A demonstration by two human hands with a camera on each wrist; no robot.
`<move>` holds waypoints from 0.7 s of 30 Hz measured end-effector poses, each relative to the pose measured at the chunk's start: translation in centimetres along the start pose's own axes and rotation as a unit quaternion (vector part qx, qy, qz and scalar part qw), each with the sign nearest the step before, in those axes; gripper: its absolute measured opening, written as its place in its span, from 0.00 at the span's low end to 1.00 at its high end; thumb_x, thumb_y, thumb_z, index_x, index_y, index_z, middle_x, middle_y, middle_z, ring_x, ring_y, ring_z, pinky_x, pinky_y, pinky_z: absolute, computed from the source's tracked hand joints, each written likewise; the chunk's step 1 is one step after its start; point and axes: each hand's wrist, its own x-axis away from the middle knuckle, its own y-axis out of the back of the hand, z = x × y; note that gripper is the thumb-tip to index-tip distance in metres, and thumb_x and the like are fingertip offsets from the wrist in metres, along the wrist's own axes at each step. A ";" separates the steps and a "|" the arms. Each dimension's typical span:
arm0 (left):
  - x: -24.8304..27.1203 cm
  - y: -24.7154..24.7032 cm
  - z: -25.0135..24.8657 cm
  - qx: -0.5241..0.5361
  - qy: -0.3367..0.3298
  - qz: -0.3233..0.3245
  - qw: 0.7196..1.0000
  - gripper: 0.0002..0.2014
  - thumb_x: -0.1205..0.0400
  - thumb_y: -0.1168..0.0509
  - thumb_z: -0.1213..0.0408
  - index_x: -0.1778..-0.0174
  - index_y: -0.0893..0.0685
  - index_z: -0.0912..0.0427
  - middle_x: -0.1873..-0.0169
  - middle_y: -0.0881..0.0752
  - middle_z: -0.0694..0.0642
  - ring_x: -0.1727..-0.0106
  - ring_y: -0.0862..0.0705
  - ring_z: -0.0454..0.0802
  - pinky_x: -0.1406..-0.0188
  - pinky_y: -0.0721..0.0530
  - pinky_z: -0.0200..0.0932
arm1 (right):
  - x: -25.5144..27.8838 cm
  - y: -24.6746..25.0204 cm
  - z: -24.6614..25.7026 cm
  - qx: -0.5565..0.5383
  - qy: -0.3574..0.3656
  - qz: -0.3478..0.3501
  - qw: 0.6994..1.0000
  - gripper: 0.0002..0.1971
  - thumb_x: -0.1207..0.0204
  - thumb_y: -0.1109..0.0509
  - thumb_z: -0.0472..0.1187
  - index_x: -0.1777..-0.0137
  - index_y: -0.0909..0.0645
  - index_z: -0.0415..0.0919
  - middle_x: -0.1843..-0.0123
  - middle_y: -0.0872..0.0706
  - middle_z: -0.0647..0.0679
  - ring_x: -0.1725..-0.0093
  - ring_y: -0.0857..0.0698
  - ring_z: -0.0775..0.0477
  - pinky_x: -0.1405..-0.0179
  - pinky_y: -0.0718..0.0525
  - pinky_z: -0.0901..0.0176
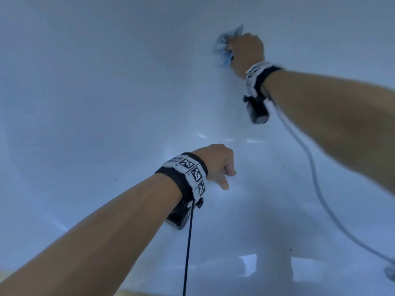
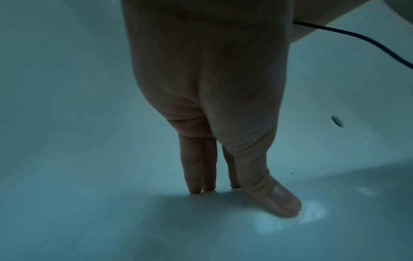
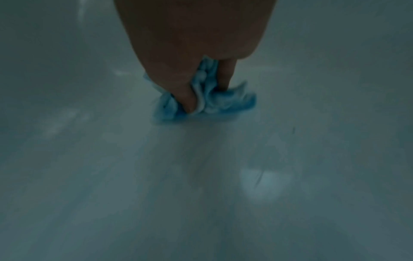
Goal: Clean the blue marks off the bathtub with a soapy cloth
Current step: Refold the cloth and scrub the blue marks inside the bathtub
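Observation:
My right hand (image 1: 245, 50) grips a bunched light-blue cloth (image 1: 224, 48) and presses it against the far wall of the white bathtub (image 1: 106, 92). In the right wrist view the cloth (image 3: 214, 100) is crumpled between my thumb and fingers against the tub surface, and the picture is blurred. My left hand (image 1: 222, 167) rests on the tub floor in the middle. In the left wrist view its fingertips (image 2: 201, 185) and thumb touch the tub (image 2: 89, 211), straight and holding nothing. I see no blue marks on the tub in any view.
A white cable (image 1: 316, 178) hangs from my right wrist down to the tub floor at the right. A black cable (image 1: 188, 253) hangs from my left wrist. A round metal fitting (image 2: 337, 121) sits on the tub wall. Small dark specks (image 1: 290, 249) dot the floor.

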 end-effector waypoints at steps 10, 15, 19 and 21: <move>0.3 -0.5 -0.3 -0.006 0.026 -0.005 1.000 0.22 0.28 0.19 0.59 0.39 0.10 0.60 0.53 0.09 0.48 0.55 0.13 0.43 0.53 0.17 0.34 | 5.2 -0.8 3.3 0.002 0.193 0.141 0.971 0.16 0.16 0.36 0.49 0.41 0.12 0.40 0.42 0.10 0.40 0.41 0.12 0.37 0.42 0.15 0.49; 0.4 -0.6 -0.2 -0.011 0.015 -0.002 1.000 0.22 0.26 0.20 0.58 0.36 0.12 0.58 0.50 0.10 0.48 0.63 0.20 0.39 0.60 0.24 0.29 | 2.4 -0.9 4.4 0.006 0.073 0.068 0.995 0.17 0.16 0.36 0.40 0.29 0.19 0.39 0.28 0.20 0.37 0.27 0.22 0.34 0.29 0.26 0.40; 0.3 0.1 -1.4 -0.051 0.011 0.016 0.998 0.24 0.27 0.20 0.60 0.35 0.12 0.60 0.43 0.11 0.51 0.52 0.16 0.44 0.50 0.18 0.36 | 9.9 -4.6 4.3 -0.037 0.193 0.174 0.965 0.19 0.17 0.38 0.32 0.28 0.19 0.39 0.30 0.19 0.35 0.31 0.21 0.32 0.34 0.23 0.46; -0.3 0.6 -2.2 -0.084 0.010 0.038 0.996 0.24 0.27 0.19 0.61 0.35 0.13 0.63 0.42 0.11 0.54 0.46 0.13 0.50 0.43 0.15 0.41 | 11.0 -5.1 1.7 -0.022 0.250 0.206 0.946 0.19 0.16 0.39 0.31 0.28 0.19 0.40 0.30 0.20 0.35 0.31 0.21 0.31 0.34 0.24 0.47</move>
